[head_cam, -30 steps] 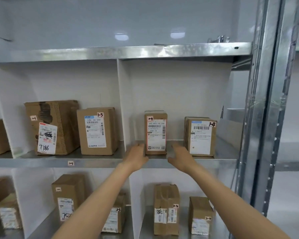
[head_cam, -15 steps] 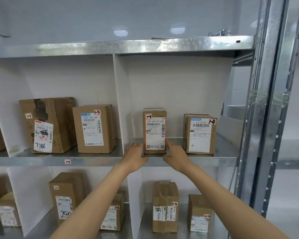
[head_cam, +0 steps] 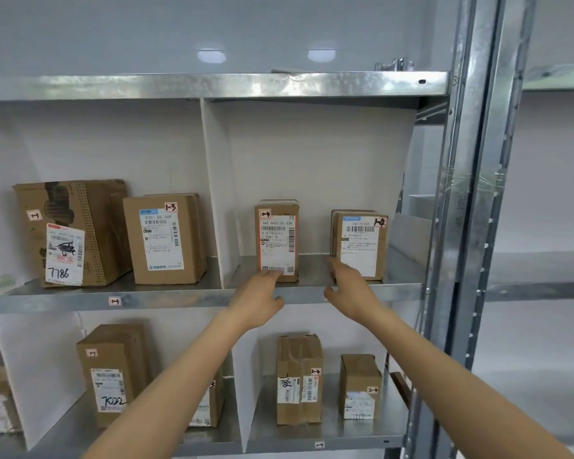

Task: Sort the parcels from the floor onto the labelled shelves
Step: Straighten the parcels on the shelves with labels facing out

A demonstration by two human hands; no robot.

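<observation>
Because the parcel point(head_cam: 277, 240) stands tall and narrow near the shelf point(head_cam: 395, 289) lip in the 1-4 bay, a nudge could topple it: the left hand point(head_cam: 257, 301), fingers straight, touches its foot, while the right hand point(head_cam: 353, 293) hovers open, gripping nothing.

Narrow brown labelled parcel point(head_cam: 276, 240), upright, on 1-4 shelf point(head_cam: 312, 288)

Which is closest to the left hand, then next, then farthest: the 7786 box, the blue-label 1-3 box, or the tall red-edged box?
1. Tall red-edged box, at the left hand.
2. Blue-label 1-3 box, next compartment left.
3. 7786 box, far left.
</observation>
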